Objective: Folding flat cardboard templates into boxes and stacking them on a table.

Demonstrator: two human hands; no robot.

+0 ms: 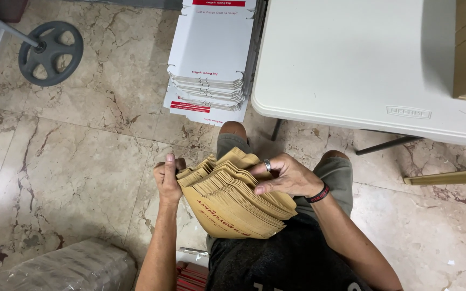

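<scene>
both hands grip fanned stack of brown paper bags point(235, 196) on lap
left hand point(167, 178) clamps edge, right hand point(287, 175) fingers thumb tops; seemingly midway through stack.

Takeaway shop backroom: stacked flat food boxes point(208, 59), folding table point(351, 64).

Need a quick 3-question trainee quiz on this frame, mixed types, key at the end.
1. True or false: both hands touch the stack of brown paper bags.
2. The flat white boxes lie: A) on the table B) on the floor C) on the lap.
3. Which hand wears a ring?

Key:
1. True: left hand grips one end, right hand fans the edges.
2. B, beside the white table.
3. Right hand.
</scene>
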